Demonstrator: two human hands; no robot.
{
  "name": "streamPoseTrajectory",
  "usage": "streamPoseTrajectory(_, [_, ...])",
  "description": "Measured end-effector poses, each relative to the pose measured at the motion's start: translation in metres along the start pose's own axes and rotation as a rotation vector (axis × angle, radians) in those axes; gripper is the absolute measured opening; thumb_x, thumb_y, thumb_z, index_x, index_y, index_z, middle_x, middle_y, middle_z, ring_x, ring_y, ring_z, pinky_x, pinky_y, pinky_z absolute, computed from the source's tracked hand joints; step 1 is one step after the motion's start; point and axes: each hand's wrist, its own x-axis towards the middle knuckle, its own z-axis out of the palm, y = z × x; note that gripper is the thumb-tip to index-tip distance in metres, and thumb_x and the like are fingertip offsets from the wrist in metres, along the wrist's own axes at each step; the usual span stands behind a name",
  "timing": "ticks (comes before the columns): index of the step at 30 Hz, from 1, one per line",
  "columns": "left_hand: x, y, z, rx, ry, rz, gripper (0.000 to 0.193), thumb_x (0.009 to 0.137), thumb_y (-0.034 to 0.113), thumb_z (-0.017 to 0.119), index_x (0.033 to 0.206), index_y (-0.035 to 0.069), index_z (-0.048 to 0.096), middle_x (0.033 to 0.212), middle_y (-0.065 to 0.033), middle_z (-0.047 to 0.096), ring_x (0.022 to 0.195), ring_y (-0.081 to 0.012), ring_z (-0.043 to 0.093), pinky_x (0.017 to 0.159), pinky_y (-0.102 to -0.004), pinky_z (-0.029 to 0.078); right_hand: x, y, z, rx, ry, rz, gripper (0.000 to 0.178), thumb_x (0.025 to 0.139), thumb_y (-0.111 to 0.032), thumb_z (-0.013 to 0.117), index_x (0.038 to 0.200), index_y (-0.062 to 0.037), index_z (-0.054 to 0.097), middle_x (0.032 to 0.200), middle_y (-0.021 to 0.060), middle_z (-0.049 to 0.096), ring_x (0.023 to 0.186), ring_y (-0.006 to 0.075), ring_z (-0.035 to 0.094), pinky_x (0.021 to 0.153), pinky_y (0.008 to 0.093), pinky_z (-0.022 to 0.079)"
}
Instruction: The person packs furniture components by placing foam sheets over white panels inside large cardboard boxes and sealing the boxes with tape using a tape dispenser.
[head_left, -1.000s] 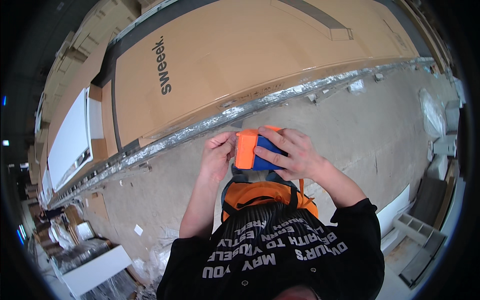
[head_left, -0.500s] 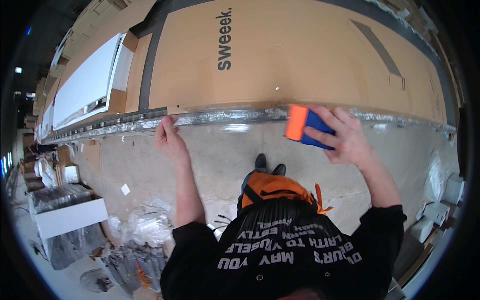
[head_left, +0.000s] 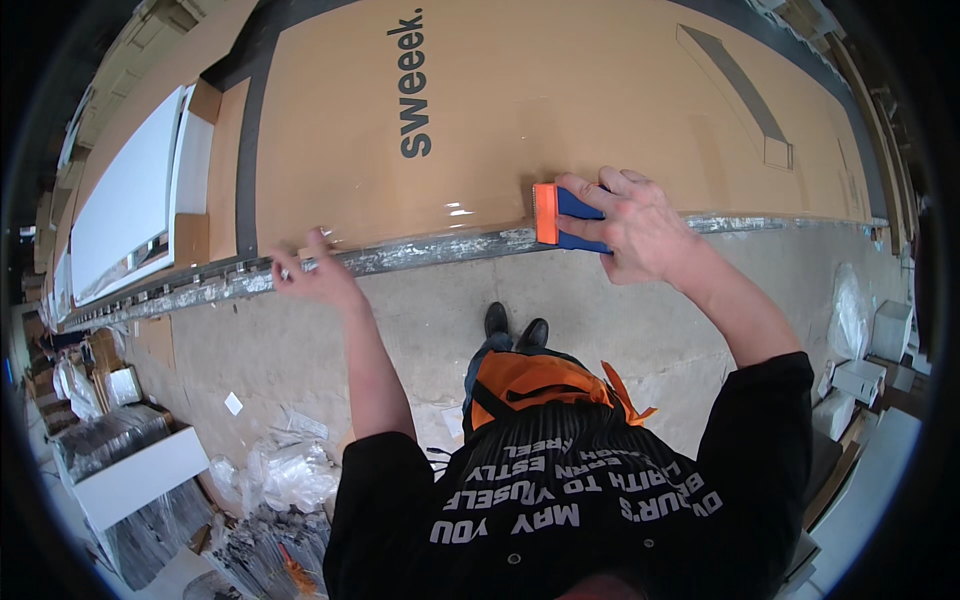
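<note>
A long flat cardboard box [head_left: 480, 120] lies in front of me on a low conveyor. My right hand [head_left: 640, 225] is closed round a blue and orange hand-held tape dispenser [head_left: 545, 213]. The dispenser's orange end points left and sits at the box's near edge, right of the middle. Left of it, shiny streaks of what looks like clear tape [head_left: 460, 210] show along that edge. My left hand [head_left: 318, 275] is at the near edge towards the box's left end, its fingers apart with nothing visible in them.
The conveyor's worn metal rail [head_left: 420, 253] runs along the box's near side. To the left, a white panel [head_left: 135, 210] lies in an opened carton. Crumpled clear plastic [head_left: 295, 475] and a wrapped stack [head_left: 115, 440] lie on the floor behind left. White boxes [head_left: 858, 380] stand at right.
My right hand has moved left and up onto the box edge with the tape dispenser. My left hand has moved slightly left, its pinched fingers now spread. The view has shifted.
</note>
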Motion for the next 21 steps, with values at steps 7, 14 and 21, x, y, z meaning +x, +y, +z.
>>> streamPoseTrajectory(7, [0.005,0.053,-0.011,0.263,-0.295,1.119,0.051,0.1,0.041,0.035,0.135,0.008,0.053,0.138,-0.0165,0.049,0.124,-0.0399,0.047,0.104,-0.0498,0.035,-0.007,0.006,0.004,0.063,-0.001,0.053,0.049,0.052,-0.015,0.07,0.1,-0.024,0.073,0.128,0.004,0.052,0.088,0.0213,0.054,0.074,0.0331,0.054])
streamPoseTrajectory(14, [-0.027,0.045,0.017,0.174,-0.499,1.262,0.06,0.101,0.042,0.022,0.132,0.002,0.054,0.131,-0.015,0.058,0.12,-0.0413,0.054,0.1,-0.0459,0.044,-0.016,0.012,-0.007,-0.143,-0.282,0.026,0.033,0.067,-0.022,0.067,0.099,-0.0202,0.071,0.13,0.0131,0.048,0.088,0.0257,0.06,0.066,0.0339,0.055])
streamPoseTrajectory(21, [-0.031,0.052,0.009,0.204,-0.599,1.086,0.054,0.098,0.034,0.035,0.135,-0.002,0.047,0.136,-0.0185,0.052,0.126,-0.0433,0.046,0.106,-0.0491,0.038,-0.215,0.157,0.013,-0.134,-0.166,0.225,0.045,0.056,-0.015,0.072,0.099,-0.0271,0.073,0.128,0.001,0.052,0.087,0.0235,0.059,0.071,0.0369,0.055])
